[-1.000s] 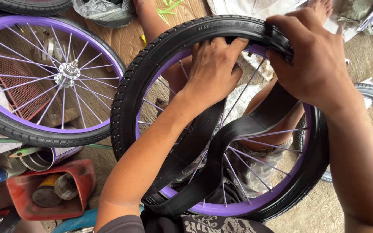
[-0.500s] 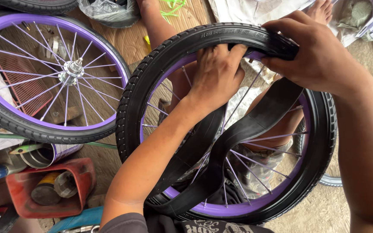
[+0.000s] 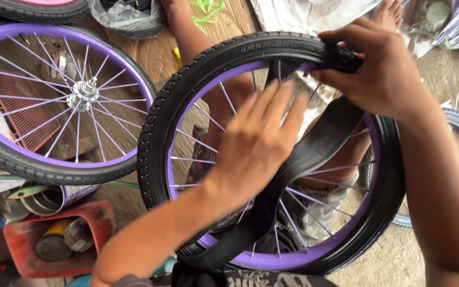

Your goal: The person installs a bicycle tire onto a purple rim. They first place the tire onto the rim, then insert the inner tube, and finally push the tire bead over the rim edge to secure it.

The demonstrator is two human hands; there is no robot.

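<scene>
Right hand (image 3: 381, 74) fingers pinch black rubber tyre (image 3: 155, 133) at purple rim; left hand (image 3: 256, 143) fingers spread wide, empty; feed black inner tube (image 3: 314, 151) evenly, untwisted.

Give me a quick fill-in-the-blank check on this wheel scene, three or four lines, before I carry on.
1. The rim of the wheel held by both hands is coloured ____.
2. The right hand grips the black tyre at its ____ edge.
3. The left hand is spread flat with its fingers ____.
4. The loose inner tube hanging across the spokes is coloured ____.

Missing words: purple; top; open; black
</scene>
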